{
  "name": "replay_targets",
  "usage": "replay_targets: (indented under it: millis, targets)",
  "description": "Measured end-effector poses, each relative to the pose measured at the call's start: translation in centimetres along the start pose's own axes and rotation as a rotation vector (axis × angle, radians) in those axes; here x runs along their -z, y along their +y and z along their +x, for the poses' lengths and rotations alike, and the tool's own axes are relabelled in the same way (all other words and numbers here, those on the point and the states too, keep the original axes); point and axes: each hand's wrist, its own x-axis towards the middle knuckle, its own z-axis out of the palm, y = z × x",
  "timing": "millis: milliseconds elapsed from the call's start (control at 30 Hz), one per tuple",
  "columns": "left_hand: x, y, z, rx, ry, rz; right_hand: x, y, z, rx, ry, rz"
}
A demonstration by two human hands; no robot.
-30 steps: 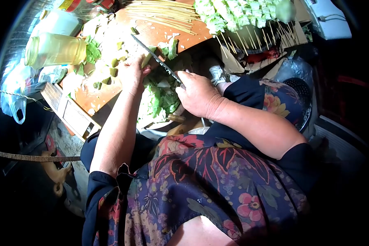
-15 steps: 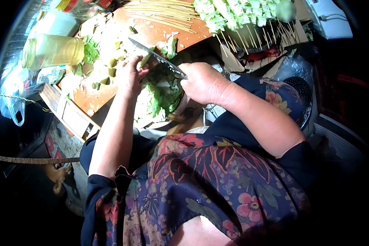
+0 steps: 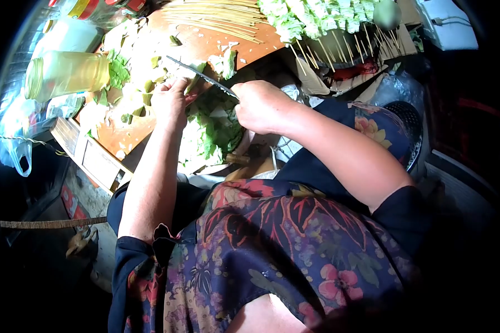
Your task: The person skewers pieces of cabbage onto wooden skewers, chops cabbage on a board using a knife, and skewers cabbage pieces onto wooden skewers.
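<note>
Cutting of a pale green, chunky vegetable piece [image 3: 192, 84] appears to be the step in hand. A long metal knife with a dark, slim-looking blade [image 3: 203, 77] is gripped in the right hand [image 3: 261, 108], whose fingers are closed around the hidden handle. The left hand [image 3: 171, 102] is partly curled beside the piece; whether it is firmly pinched cannot be told. The knife is held above the near edge of the orange-brown surface [image 3: 266, 47], over a heap of loose green leaves [image 3: 212, 133]. Its long axis is laid slantwise, with the tip pointed forward and leftward, away from the body. For the next move, a steadied piece and left fingertips kept clear of the blade seem called for.
</note>
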Motion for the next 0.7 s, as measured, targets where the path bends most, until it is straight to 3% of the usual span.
replay_targets:
  millis: [167,333,567,633,700]
  targets:
    - [0.8,-0.5,0.3,0.002,0.001,-0.019,-2.8,2.0,1.1,0.112,0.152,0.024]
    - [1.7,-0.4,-0.2,0.021,0.030,0.032,-1.8,1.4,0.9,-0.020,0.072,0.110]
    - [2.2,-0.8,0.0,0.024,0.038,0.047,-1.9,0.6,0.1,0.015,0.108,0.099]
    - [2.4,-0.7,0.4,0.029,0.012,0.078,-1.1,-0.5,-1.0,0.215,0.062,-0.115]
    - [2.4,-0.6,0.5,0.035,0.013,0.087,-1.3,-0.8,-1.4,0.170,0.105,-0.032]
